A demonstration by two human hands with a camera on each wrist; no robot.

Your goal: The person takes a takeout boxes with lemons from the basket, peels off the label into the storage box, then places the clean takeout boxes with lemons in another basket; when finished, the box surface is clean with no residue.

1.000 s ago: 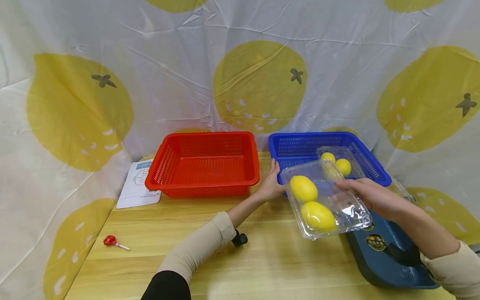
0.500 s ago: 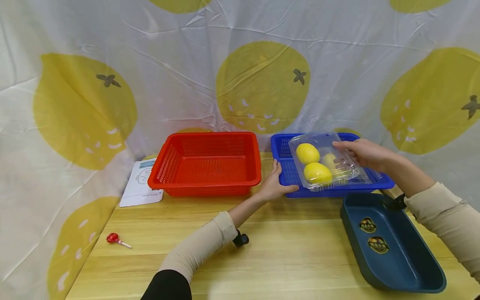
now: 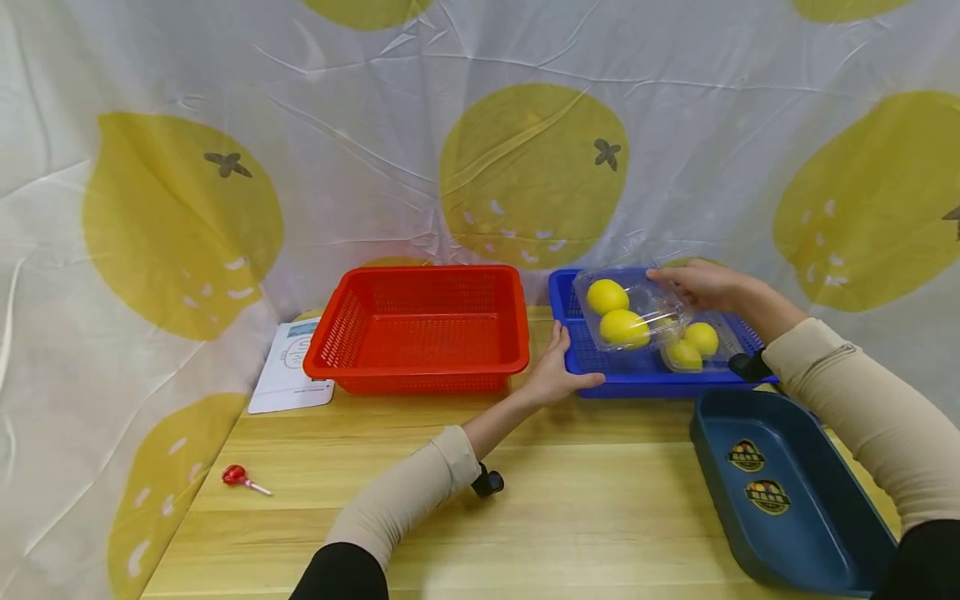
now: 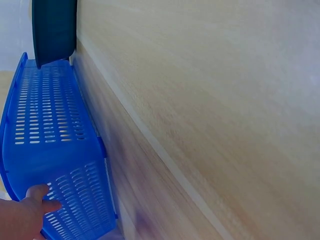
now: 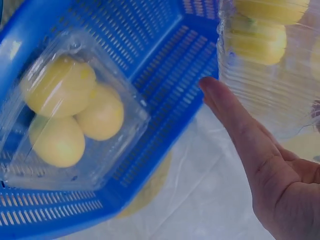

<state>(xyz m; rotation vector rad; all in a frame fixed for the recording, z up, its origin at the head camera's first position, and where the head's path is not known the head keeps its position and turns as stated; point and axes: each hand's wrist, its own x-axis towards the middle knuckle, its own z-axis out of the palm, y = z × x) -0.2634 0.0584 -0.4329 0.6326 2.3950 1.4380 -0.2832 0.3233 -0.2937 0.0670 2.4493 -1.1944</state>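
Note:
My right hand (image 3: pixel 708 285) holds the right edge of a clear plastic box (image 3: pixel 654 302) with yellow lemons (image 3: pixel 625 328) inside. That box is tilted over the left part of a blue perforated basket (image 3: pixel 660 388). Inside the basket, to the right, lies another clear box (image 5: pixel 112 155) of lemons (image 3: pixel 701 339). The right wrist view shows my thumb (image 5: pixel 240 120) beside the held box; the other fingers are largely hidden. With fingers extended, my left hand (image 3: pixel 555 379) rests against the basket's left end, also seen touching its slotted wall in the left wrist view.
Left of the blue basket stands a red perforated basket (image 3: pixel 420 385). A dark blue-green tray (image 3: pixel 813 500) with two stickers sits at front right. A white printed card (image 3: pixel 288 375) and a red lollipop (image 3: pixel 236 476) lie on the left of the wooden table (image 3: pixel 570 500).
My right hand has carried the box of lemons away from me, from above the table to over the blue basket, then slightly left. The left hand stays by the basket.

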